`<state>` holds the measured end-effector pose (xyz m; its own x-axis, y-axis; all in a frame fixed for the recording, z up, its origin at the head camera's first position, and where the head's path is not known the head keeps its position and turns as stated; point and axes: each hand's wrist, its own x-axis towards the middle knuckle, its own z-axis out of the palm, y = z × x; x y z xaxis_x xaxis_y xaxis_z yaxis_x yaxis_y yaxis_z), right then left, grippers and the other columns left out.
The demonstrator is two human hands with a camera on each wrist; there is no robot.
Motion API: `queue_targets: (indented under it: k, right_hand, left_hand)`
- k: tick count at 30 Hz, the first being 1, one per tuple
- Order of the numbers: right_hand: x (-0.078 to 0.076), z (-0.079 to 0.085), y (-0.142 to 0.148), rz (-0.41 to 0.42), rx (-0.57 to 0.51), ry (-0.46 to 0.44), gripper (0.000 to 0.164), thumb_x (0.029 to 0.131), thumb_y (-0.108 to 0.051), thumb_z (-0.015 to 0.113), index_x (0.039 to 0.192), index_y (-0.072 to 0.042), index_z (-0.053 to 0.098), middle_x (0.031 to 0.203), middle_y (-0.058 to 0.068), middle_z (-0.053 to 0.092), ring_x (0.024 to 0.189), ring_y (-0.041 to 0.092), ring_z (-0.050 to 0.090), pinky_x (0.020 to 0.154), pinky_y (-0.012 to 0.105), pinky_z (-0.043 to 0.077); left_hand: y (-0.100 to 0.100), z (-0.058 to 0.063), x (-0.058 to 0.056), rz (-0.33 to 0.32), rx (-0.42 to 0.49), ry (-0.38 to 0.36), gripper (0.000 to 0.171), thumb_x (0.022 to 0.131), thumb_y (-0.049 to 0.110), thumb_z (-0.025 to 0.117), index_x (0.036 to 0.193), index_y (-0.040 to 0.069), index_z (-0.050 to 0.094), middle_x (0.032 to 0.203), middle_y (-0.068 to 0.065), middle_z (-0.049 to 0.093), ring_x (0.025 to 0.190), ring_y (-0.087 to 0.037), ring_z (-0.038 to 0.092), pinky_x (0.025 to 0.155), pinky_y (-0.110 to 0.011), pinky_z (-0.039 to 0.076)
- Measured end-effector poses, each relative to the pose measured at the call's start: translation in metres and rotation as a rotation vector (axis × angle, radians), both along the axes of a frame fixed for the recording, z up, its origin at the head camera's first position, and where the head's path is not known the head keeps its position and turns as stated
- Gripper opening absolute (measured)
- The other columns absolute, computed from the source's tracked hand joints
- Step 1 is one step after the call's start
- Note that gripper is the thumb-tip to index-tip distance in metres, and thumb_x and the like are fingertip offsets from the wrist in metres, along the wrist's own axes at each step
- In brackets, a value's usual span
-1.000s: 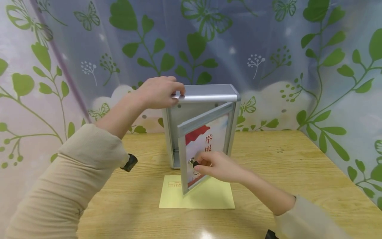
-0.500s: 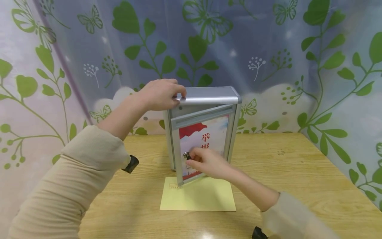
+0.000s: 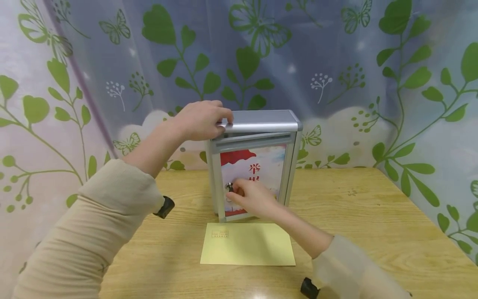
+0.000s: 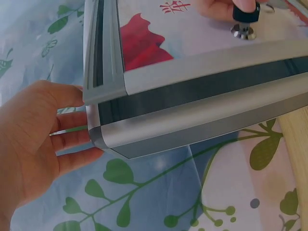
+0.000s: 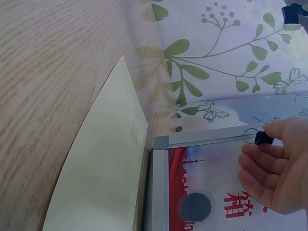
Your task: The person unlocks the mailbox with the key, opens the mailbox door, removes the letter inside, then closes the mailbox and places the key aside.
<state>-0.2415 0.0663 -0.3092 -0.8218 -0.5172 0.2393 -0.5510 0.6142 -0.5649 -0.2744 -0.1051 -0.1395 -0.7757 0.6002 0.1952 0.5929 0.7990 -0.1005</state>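
A silver metal letter box stands upright on the table, its front door slightly ajar at the left side. Red characters and a red flag print decorate the door. My left hand grips the box's top left corner, thumb at the front and fingers over the top. Between thumb and fingers, my right hand pinches a black-headed key that sits in the door's round lock. A thin key ring hangs from it in the right wrist view. The box's inside is mostly hidden.
A yellow envelope with small red print lies flat on the wooden table, just in front of the box. Behind the table hangs a curtain with green leaves and butterflies.
The door has swung leftward and back toward the box, from wide ajar to nearly closed, with the right hand moving along on the key. The left hand has stayed at the top corner.
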Motion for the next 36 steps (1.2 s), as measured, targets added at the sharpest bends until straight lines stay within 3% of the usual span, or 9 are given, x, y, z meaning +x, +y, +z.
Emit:
queue_targets:
  k: [11, 26, 36]
  right_hand:
    - [-0.006, 0.0, -0.008, -0.052, 0.049, 0.05, 0.022, 0.091, -0.03, 0.059, 0.078, -0.013, 0.054, 0.06, -0.006, 0.052, 0.047, 0.009, 0.044, 0.045, 0.023, 0.035]
    - [-0.018, 0.004, -0.016, -0.088, 0.126, 0.111, 0.024, 0.092, -0.029, 0.057, 0.077, -0.012, 0.051, 0.058, -0.003, 0.049, 0.045, 0.009, 0.04, 0.043, 0.022, 0.031]
    - [-0.017, 0.004, -0.017, -0.093, 0.133, 0.115, 0.024, 0.093, -0.029, 0.057, 0.078, -0.012, 0.051, 0.056, -0.002, 0.047, 0.044, 0.009, 0.038, 0.041, 0.022, 0.028]
  left_hand:
    - [0.0, -0.006, -0.001, -0.009, -0.013, 0.002, 0.026, 0.092, 0.012, 0.048, 0.114, 0.016, 0.061, 0.105, -0.006, 0.054, 0.094, -0.025, 0.05, 0.072, -0.038, 0.045]
    - [0.001, -0.001, -0.001, 0.001, -0.026, -0.011, 0.03, 0.091, 0.01, 0.045, 0.115, 0.017, 0.06, 0.103, -0.006, 0.052, 0.091, -0.024, 0.049, 0.068, -0.036, 0.043]
    - [0.0, -0.003, -0.001, 0.001, -0.017, -0.008, 0.03, 0.09, 0.01, 0.045, 0.115, 0.017, 0.061, 0.101, -0.005, 0.053, 0.087, -0.023, 0.049, 0.068, -0.035, 0.042]
